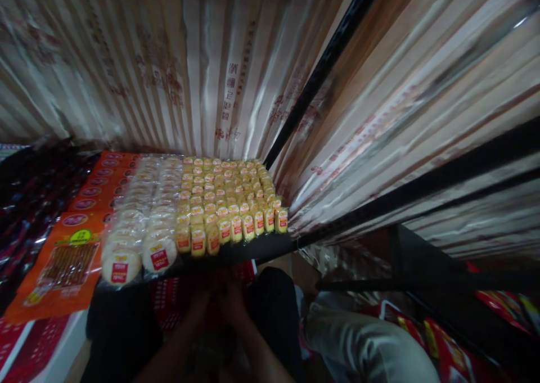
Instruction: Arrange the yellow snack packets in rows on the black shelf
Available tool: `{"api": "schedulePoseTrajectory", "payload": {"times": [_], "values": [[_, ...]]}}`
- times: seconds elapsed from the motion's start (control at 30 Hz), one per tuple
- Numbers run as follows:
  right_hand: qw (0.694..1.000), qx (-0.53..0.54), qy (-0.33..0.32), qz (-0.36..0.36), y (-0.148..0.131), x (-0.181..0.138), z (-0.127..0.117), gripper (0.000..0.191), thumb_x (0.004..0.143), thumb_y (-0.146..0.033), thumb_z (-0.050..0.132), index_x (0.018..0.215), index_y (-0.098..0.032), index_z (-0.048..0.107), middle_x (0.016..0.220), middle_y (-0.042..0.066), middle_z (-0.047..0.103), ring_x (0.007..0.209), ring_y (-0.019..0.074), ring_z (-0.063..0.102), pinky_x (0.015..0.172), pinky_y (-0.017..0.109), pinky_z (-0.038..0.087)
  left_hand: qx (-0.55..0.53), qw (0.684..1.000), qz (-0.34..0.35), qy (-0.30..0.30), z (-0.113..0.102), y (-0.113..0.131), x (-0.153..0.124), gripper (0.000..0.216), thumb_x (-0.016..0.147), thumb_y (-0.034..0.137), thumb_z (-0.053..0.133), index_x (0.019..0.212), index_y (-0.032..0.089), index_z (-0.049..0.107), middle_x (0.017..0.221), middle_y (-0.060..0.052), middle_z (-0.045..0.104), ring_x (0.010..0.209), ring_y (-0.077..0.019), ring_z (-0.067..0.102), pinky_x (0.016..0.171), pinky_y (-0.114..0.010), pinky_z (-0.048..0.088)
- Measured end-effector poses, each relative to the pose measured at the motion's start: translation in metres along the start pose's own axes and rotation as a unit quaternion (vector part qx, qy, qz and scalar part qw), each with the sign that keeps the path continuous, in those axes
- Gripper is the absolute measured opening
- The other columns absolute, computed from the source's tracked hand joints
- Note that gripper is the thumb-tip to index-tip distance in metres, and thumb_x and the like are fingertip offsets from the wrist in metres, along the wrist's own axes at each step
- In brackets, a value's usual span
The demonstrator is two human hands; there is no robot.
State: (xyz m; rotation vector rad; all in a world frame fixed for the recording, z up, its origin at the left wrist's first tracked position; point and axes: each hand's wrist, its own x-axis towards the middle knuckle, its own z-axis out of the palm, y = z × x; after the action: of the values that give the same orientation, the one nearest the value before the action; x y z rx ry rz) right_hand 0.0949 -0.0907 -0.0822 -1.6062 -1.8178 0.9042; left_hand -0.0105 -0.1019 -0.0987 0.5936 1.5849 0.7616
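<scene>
Low between two dark-clothed knees, my left hand and my right hand reach forward side by side in deep shadow. Their fingers are too dark to make out, and whatever they might hold is hidden. Nearest to them is a red surface with white marks, partly under the shelf edge. Just above the hands, rows of small yellow wrapped cakes fill a dark shelf. To their left stand two rows of round white wrapped pastries, then orange snack packets.
Dark shiny packets lie at far left. Brown-and-white printed curtain-like sheeting rises behind the shelf. A black post and black rails run on the right. A light-trousered leg and red packets are lower right.
</scene>
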Motion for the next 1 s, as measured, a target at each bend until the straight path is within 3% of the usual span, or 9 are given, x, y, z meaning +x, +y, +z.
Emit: {"api": "schedulePoseTrajectory", "payload": {"times": [0.13,0.27,0.5,0.67,0.77,0.9,1.0], "values": [[0.998,0.048,-0.024,-0.024,-0.019,-0.016,-0.013,0.036,0.066,-0.007,0.046,0.093,-0.020,0.066,0.102,0.008,0.065,0.101,0.0216,0.058,0.090,0.038,0.045,-0.048,0.999,0.001,0.007,-0.011,-0.009,-0.012,0.022,0.064,0.024,0.059,0.082,0.014,0.064,0.099,-0.013,0.069,0.093,-0.0243,0.065,0.083,-0.034,0.049],[0.997,0.040,-0.058,-0.044,-0.032,-0.027,-0.026,0.036,0.073,-0.008,0.046,0.100,-0.022,0.065,0.110,0.008,0.061,0.103,0.0199,0.057,0.091,0.037,0.046,-0.118,0.992,0.026,0.024,-0.019,-0.012,-0.025,0.038,0.052,0.032,0.069,0.085,0.014,0.061,0.097,-0.013,0.069,0.093,-0.0250,0.064,0.084,-0.034,0.049],[0.992,0.005,-0.083,-0.093,-0.054,-0.033,-0.044,0.029,0.084,-0.018,0.045,0.106,-0.023,0.062,0.115,0.009,0.052,0.103,0.0181,0.055,0.091,0.032,0.047,-0.230,0.972,0.040,-0.001,-0.025,0.013,-0.060,0.052,0.044,0.041,0.076,0.087,0.017,0.059,0.093,-0.010,0.069,0.089,-0.0247,0.065,0.082,-0.035,0.050],[0.987,0.020,-0.114,-0.112,-0.066,-0.040,-0.059,0.034,0.077,-0.011,0.050,0.108,-0.021,0.058,0.116,0.009,0.048,0.106,0.0176,0.052,0.095,0.033,0.043,-0.235,0.970,0.059,0.007,-0.027,0.031,-0.082,0.053,0.039,0.045,0.079,0.080,0.016,0.061,0.088,-0.009,0.071,0.086,-0.0267,0.066,0.076,-0.036,0.052],[0.985,0.027,-0.124,-0.118,-0.069,-0.043,-0.066,0.042,0.072,-0.005,0.052,0.111,-0.022,0.057,0.117,0.008,0.046,0.107,0.0171,0.051,0.096,0.031,0.042,-0.214,0.974,0.068,-0.001,-0.030,0.037,-0.091,0.047,0.044,0.044,0.077,0.079,0.017,0.061,0.083,-0.007,0.071,0.083,-0.0257,0.066,0.074,-0.035,0.052],[0.980,0.030,-0.141,-0.139,-0.069,-0.041,-0.071,0.037,0.079,-0.011,0.051,0.113,-0.022,0.057,0.110,0.008,0.050,0.101,0.0159,0.053,0.091,0.028,0.044,-0.186,0.979,0.081,0.016,-0.034,0.039,-0.089,0.043,0.046,0.039,0.075,0.080,0.016,0.062,0.086,-0.007,0.071,0.085,-0.0237,0.065,0.075,-0.033,0.051],[0.983,0.010,-0.141,-0.114,-0.070,-0.036,-0.072,0.026,0.084,-0.017,0.048,0.106,-0.020,0.060,0.099,0.007,0.056,0.091,0.0157,0.057,0.083,0.027,0.047,-0.166,0.982,0.085,0.023,-0.036,0.040,-0.081,0.038,0.044,0.038,0.074,0.072,0.016,0.062,0.075,-0.005,0.070,0.075,-0.0207,0.065,0.072,-0.032,0.050]]}}
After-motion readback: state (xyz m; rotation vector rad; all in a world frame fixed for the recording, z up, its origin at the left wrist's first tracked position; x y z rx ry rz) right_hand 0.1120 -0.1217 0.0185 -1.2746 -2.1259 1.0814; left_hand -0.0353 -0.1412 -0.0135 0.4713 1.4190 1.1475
